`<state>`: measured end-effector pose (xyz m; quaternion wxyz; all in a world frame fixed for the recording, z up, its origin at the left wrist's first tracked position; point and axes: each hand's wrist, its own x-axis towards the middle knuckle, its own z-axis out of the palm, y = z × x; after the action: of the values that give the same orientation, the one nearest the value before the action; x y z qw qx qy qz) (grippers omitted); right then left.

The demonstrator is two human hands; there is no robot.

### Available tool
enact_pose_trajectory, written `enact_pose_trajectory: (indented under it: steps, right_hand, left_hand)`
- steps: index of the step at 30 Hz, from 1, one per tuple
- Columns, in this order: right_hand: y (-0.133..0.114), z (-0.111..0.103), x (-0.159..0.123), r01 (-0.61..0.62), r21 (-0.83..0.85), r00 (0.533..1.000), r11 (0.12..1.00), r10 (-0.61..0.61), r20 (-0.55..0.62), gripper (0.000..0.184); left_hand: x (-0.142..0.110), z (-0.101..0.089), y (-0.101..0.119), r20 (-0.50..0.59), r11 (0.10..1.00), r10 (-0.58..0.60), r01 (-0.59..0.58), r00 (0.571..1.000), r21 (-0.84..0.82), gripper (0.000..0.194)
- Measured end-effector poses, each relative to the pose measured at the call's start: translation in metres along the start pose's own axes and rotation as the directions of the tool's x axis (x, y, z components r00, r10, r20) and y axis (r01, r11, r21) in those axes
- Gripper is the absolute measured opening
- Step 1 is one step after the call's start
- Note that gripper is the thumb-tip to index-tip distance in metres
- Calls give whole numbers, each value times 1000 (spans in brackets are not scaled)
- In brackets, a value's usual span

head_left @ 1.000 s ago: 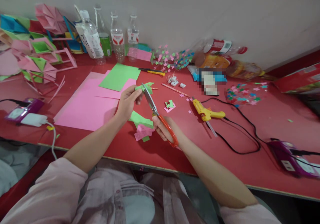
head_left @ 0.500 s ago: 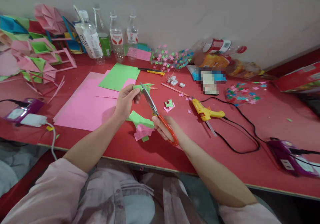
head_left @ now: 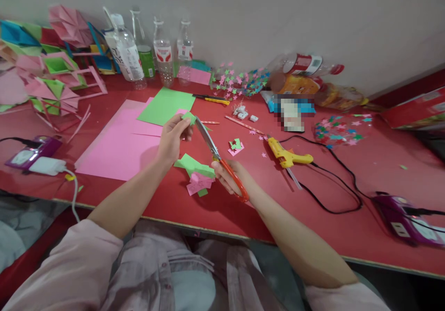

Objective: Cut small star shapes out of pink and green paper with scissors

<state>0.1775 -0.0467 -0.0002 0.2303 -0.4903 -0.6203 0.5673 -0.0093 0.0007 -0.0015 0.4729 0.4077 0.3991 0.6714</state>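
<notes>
My left hand [head_left: 171, 139] pinches a small piece of green paper [head_left: 189, 116] above the red table [head_left: 243, 209]. My right hand [head_left: 227, 175] grips the orange handles of a pair of scissors [head_left: 217, 155], whose blades point up and left and meet the green piece. Under my hands lie green and pink offcuts [head_left: 196, 174]. Large pink sheets [head_left: 120, 144] and a green sheet [head_left: 167, 104] lie flat just left of my left hand.
A yellow glue gun [head_left: 287, 154] with a black cord lies to the right. Several bottles [head_left: 146, 51] stand at the wall, folded paper shapes [head_left: 52, 65] at far left. Star cutouts [head_left: 239, 81], a utility knife [head_left: 212, 99], snack packs [head_left: 302, 84] and purple power strips [head_left: 405, 216] surround the work area.
My left hand has shifted the green piece slightly left and up. The scissor blades have followed it. The right hand has stayed almost where it was.
</notes>
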Motion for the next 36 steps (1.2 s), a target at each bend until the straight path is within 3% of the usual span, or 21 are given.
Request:
enact_pose_trajectory:
  steps: [4,13,20,36]
  right_hand:
    - [-4,0,-1,4,10,1000,1000,-4,-5,61]
    - [-1,-1,1,-21,-30,1000,999,21,9,62]
    - [-2,-8,1,-5,-79,994,997,13,104,58]
    - [-11,-9,-10,12,-62,996,998,-6,88,51]
  left_hand:
    - [-1,2,-2,61,1000,-18,19,998,-7,19]
    - [1,1,3,8,999,37,-37,999,-10,12]
    - [-1,0,2,23,998,48,-48,999,35,12]
    - [-2,-1,5,56,998,37,-40,998,48,13]
